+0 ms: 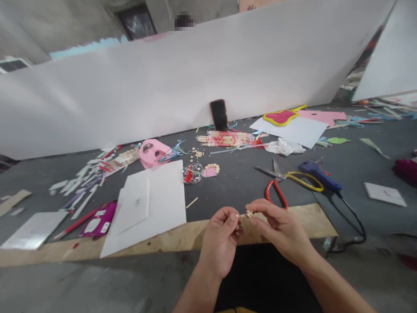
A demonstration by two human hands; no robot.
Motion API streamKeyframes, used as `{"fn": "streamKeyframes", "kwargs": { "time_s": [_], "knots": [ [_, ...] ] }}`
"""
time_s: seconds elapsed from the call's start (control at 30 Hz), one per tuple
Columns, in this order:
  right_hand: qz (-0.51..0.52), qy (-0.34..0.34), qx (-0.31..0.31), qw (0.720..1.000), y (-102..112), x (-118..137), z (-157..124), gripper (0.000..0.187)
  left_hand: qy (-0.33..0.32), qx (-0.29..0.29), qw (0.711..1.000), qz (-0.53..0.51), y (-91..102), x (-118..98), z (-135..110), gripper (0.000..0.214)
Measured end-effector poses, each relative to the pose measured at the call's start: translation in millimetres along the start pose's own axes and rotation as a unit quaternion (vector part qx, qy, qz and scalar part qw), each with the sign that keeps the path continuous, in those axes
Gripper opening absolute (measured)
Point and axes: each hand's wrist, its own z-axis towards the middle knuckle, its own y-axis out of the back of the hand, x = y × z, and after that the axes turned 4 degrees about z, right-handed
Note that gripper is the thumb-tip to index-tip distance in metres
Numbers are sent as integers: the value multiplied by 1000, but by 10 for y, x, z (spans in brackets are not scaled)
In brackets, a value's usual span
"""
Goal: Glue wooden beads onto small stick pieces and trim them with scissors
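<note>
Over the table's front edge, my right hand (pixel 276 226) pinches a small pale wooden-looking piece (pixel 249 213) between thumb and fingertips. Close beside it, my left hand (pixel 223 237) is closed with thumb against forefinger; a tiny pale speck shows at the tips, too small to name. Beyond the hands lie a pink card piece (pixel 210 172) edged with small pale bits, a round clear container (pixel 193 174) of mixed beads, and a loose scatter of similar pale bits (pixel 197 153). A short thin stick (pixel 192 202) rests nearer to my left hand.
Right of the hands are red-handled scissors (pixel 276 193), yellow-handled scissors (pixel 304 179) and a blue glue gun (pixel 321 175) with a black cord. White sheets (pixel 163 195) lie left. A phone (pixel 219 114) leans on the white partition (pixel 146 87), behind bundled sticks (pixel 228 138).
</note>
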Motion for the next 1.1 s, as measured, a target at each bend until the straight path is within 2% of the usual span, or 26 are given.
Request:
{"fn": "streamKeyframes", "kwargs": {
  "time_s": [0.1,0.2,0.47,0.6,0.7,0.83,1.0,1.1],
  "knots": [
    [132,-71,-2,989,-112,-24,-2,17,-11,-3,1000,1,21,-29,-48,16],
    [160,-83,1,984,-142,-39,1,16,-16,2,1000,0,45,-43,-68,15],
    [24,15,5,1000,-150,-28,-8,16,-16,-10,1000,7,54,-30,-46,18],
    [-72,88,8,993,-153,-16,-6,22,-17,-20,1000,12,53,-19,-49,20],
    [-104,122,10,987,-153,5,7,25,-20,-28,999,14,53,-11,-55,20],
    [-124,133,4,983,-150,41,16,23,-20,-37,999,27,49,-2,-51,21],
    [-141,97,-17,985,-148,70,-1,13,-24,-40,998,36,49,-2,-43,20],
    [-135,92,-7,986,-150,74,3,8,-24,-42,998,32,50,2,-43,20]
  ]
}}
